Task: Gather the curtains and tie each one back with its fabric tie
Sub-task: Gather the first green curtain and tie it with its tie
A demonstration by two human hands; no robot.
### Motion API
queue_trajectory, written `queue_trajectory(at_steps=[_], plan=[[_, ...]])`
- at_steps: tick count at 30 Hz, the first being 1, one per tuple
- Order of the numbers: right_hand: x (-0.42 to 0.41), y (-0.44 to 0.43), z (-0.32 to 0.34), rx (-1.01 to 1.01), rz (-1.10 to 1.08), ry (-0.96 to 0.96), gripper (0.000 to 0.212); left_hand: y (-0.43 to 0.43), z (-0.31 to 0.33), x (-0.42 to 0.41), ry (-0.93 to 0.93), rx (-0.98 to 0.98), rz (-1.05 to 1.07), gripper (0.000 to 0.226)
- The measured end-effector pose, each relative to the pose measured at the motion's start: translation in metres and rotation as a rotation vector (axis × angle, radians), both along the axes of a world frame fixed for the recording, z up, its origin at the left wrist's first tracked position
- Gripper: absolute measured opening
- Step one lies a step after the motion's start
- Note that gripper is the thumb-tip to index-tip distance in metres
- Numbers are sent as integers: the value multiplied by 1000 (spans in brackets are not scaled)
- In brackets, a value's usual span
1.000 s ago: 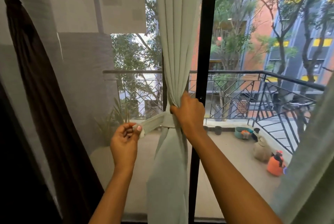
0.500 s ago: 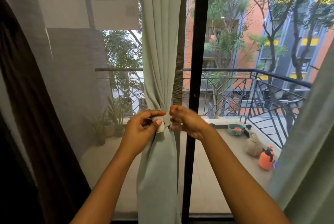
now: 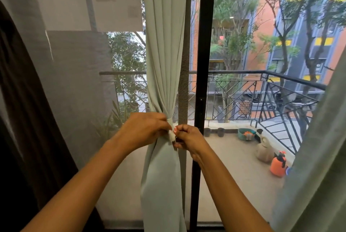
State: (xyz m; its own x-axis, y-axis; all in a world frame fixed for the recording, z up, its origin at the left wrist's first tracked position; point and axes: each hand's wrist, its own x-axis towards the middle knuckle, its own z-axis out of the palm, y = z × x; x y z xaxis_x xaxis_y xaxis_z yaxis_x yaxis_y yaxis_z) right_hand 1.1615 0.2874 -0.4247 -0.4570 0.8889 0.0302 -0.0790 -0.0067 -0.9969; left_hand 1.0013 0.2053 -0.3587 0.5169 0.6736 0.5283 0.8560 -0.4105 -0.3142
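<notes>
A pale green fabric curtain (image 3: 164, 63) hangs through the middle of the view from 12 o'clock down to 6 o'clock, drawn into 1 narrow bundle at its waist. Just to its 3 o'clock side stands a black metal window post (image 3: 205, 63).

A pale green fabric tie (image 3: 171, 135) wraps the bundle at the waist, and its whitish end shows between the 2 hands. The left hand (image 3: 144, 128) comes in from 7 o'clock, its fingers (image 3: 161, 121) curled together and pinching the tie on the curtain's 9 o'clock side. The right hand (image 3: 189, 138) comes in from 5 o'clock, its fingers (image 3: 180, 128) curled and pinching the tie on the 3 o'clock side. The 2 hands nearly touch over the tie. How the tie is fastened under the fingers cannot be told.

A dark brown curtain (image 3: 22, 100) hangs along the 9 o'clock edge, and a second pale green curtain (image 3: 318, 157) fills the 4 o'clock corner. Outside the glass, a black metal balcony railing (image 3: 280, 85) runs across at 3 o'clock. On the balcony floor near 4 o'clock sits an orange plastic spray bottle (image 3: 279, 163), with a teal basin (image 3: 246, 134) farther back.
</notes>
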Motion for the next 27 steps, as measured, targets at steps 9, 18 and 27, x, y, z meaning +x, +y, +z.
queue_trajectory(at_steps=[9, 18, 27], plan=[[0, -29, -6, 129, -116, 148, 6, 18, -2, -11, 192, 109, -81, 33], [-6, -38, -4, 274, -242, 134, 7, 14, -12, -29, -201, -26, -94, 33], [-14, -36, 10, 107, -146, 255, 6, 23, -13, -32, -331, -56, -73, 42]])
